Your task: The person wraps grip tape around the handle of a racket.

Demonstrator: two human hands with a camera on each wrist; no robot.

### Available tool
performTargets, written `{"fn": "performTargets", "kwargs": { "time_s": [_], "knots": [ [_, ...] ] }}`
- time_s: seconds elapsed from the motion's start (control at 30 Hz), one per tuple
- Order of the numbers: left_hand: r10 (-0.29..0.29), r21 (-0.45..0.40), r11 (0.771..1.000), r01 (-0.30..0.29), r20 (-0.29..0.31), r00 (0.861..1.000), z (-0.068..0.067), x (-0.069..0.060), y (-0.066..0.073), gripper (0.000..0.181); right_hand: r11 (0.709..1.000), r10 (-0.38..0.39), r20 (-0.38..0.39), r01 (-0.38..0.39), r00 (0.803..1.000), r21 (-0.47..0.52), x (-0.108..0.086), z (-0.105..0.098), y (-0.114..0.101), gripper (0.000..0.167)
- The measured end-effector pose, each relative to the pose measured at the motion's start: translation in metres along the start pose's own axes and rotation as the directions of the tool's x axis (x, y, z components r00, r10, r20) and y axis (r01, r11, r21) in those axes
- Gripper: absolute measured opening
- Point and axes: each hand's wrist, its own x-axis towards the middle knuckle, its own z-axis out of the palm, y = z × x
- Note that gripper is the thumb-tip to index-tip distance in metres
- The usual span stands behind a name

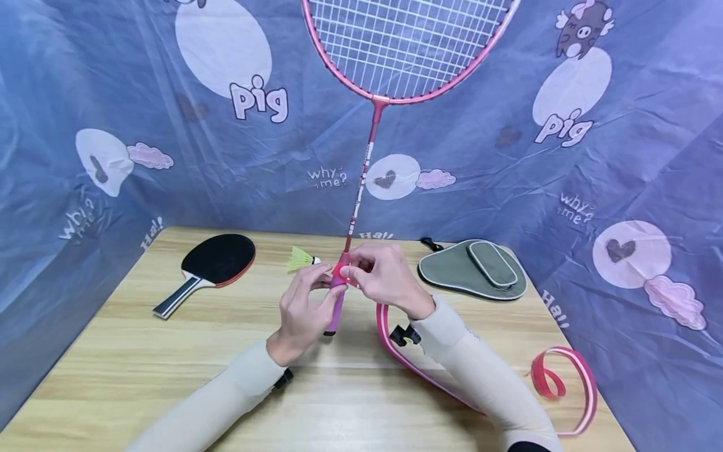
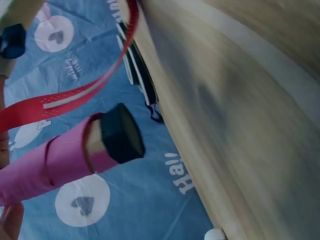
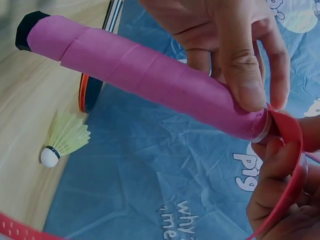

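A badminton racket (image 1: 380,108) with a pink frame stands nearly upright, head up, its purple-wrapped handle (image 3: 145,75) low over the table. Overlapping turns of wrap show along the handle. A tan strip shows by the black butt cap (image 2: 121,134). My left hand (image 1: 302,311) grips the upper handle, thumb pressing on the wrap. My right hand (image 1: 386,276) pinches the end of a red grip tape (image 3: 295,170) at the top of the handle. From there the tape hangs down and trails across the table to the right.
A black table tennis bat (image 1: 219,260) lies at the left. Behind the handle is a yellow shuttlecock (image 1: 299,258). A grey-green bat case (image 1: 452,270) rests at the back right. The tape's loose curl (image 1: 587,389) lies by the table's right edge. Blue patterned cloth surrounds the table.
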Motion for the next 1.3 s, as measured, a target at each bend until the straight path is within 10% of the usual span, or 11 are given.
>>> {"fn": "performTargets", "kwargs": {
  "time_s": [0.1, 0.23, 0.9, 1.3],
  "knots": [
    [0.126, 0.05, 0.991, -0.124, -0.029, 0.992, 0.002, 0.002, 0.0, 0.033, 1.0, 0.009, -0.018, -0.009, 1.0, -0.012, 0.0, -0.001, -0.002, 0.003],
    [0.142, 0.106, 0.985, -0.14, -0.016, 0.99, 0.004, 0.0, 0.002, 0.036, 0.999, 0.036, -0.046, -0.037, 0.998, 0.001, -0.001, 0.002, -0.002, 0.004],
    [-0.062, 0.098, 0.993, 0.063, -0.017, 0.998, 0.006, -0.004, 0.023, 0.046, 0.996, 0.003, 0.123, 0.008, 0.992, -0.089, -0.011, -0.012, -0.016, 0.027],
    [-0.159, 0.074, 0.984, 0.16, -0.014, 0.987, 0.006, -0.003, 0.025, 0.044, 0.993, -0.011, 0.09, 0.022, 0.996, -0.12, -0.008, -0.019, -0.017, 0.019]
  ]
}}
